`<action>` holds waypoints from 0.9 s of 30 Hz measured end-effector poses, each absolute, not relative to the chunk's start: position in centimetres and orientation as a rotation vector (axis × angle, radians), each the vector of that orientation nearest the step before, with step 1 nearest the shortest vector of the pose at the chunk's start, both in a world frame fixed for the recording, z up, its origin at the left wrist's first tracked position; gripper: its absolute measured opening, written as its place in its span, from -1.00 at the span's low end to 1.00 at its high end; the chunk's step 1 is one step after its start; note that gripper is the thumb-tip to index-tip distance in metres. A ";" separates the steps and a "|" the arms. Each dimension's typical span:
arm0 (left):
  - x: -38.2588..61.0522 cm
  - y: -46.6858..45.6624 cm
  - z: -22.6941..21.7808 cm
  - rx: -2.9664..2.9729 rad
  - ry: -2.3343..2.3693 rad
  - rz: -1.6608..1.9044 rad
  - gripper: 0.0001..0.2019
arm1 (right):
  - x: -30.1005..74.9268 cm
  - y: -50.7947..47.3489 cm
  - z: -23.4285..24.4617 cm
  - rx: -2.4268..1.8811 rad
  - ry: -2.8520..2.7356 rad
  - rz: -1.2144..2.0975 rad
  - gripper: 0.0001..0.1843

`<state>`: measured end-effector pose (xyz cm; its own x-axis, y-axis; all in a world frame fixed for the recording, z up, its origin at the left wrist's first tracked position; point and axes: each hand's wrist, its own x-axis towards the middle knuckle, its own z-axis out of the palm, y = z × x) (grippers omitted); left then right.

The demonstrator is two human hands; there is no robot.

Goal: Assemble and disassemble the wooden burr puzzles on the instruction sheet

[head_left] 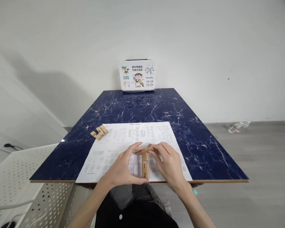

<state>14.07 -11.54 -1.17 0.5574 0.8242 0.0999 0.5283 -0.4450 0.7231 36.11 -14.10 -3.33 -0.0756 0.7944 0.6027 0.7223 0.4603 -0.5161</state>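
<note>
Tan wooden puzzle pieces (145, 164) joined in T, upright, over printed sheet (102, 155).

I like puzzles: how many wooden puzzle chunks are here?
2. One wooden assembly is gripped by the left hand and right hand over the printed sheet; one wooden cluster lies at its far-left corner. Hands may hide more.

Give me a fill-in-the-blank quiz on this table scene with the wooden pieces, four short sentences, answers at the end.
1. The left hand and right hand hold a wooden piece over a printed sheet on a dark ____ marbled table.
2. More wooden blocks lie to the ____ of the hands.
3. The white box stands against the ____.
4. A plastic bottle lies on the ____.
Missing words: blue; left; wall; floor.
</note>
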 end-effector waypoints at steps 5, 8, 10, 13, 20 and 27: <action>14.0 -11.6 -0.8 2.144 1.019 0.670 0.21 | 35.9 -13.9 -2.9 -1.269 -1.709 0.255 -0.85; 14.5 -12.0 -0.4 2.098 1.097 0.886 0.05 | 35.9 -14.1 -2.5 -1.257 -1.607 0.264 -0.86; 15.3 -12.3 0.1 1.982 1.214 1.040 -0.28 | 35.6 -14.2 -2.3 -1.237 -1.550 0.220 -0.86; 16.7 -12.7 1.0 1.732 1.232 0.928 -0.61 | 35.0 -14.5 -2.2 -1.197 -1.507 0.175 -0.85; 19.8 -13.4 2.4 1.339 0.954 0.801 -0.56 | 34.8 -14.6 -2.0 -1.183 -1.465 0.077 -0.87; 21.6 -14.2 2.5 1.198 0.921 0.807 -0.53 | 35.0 -15.2 -2.0 -1.255 -1.355 -0.070 -0.88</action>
